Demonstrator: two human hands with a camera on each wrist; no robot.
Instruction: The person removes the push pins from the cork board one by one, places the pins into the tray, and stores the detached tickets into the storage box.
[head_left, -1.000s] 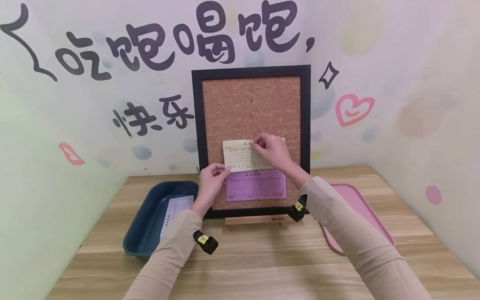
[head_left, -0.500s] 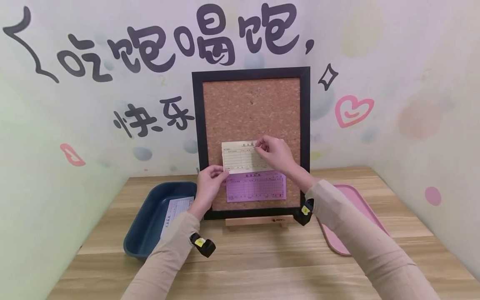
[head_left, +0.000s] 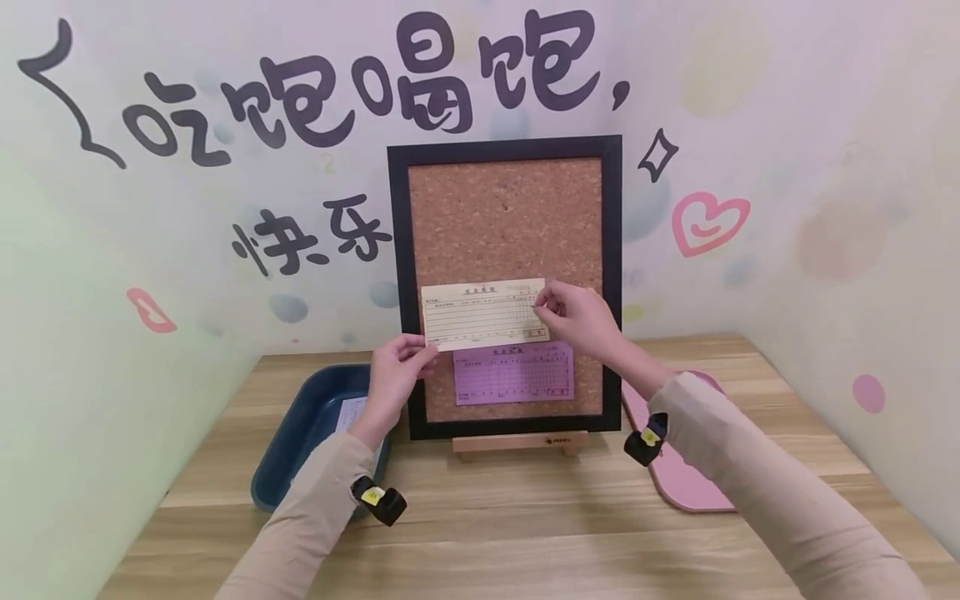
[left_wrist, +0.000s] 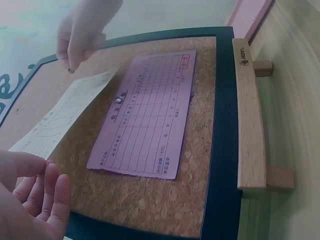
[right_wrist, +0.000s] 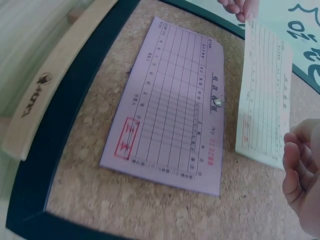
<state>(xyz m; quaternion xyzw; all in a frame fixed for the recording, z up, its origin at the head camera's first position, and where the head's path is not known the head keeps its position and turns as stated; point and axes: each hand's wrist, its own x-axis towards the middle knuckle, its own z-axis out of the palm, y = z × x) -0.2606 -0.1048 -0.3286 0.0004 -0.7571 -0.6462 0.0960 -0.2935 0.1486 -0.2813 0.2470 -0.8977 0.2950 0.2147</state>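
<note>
My left hand pinches the lower left corner of a cream receipt slip in front of the cork board. In the left wrist view the slip tilts away from the cork. By its right edge is my right hand, thumb and fingers together; a tiny grey tip, apparently a pushpin, shows between them. The slip looks apart from those fingers. Below it, a purple receipt slip lies against the cork, with a clear pushpin at its top edge.
The black-framed board stands on a wooden easel ledge against the wall. A dark blue bin with a printed slip inside is at left, partly behind my left arm. At right, a pink tray lies partly under my right arm.
The cream slip has shifted left, and its right end is now uncovered. My left hand has moved left with it. My right hand has moved right and slightly down, off the slip's top middle.
</note>
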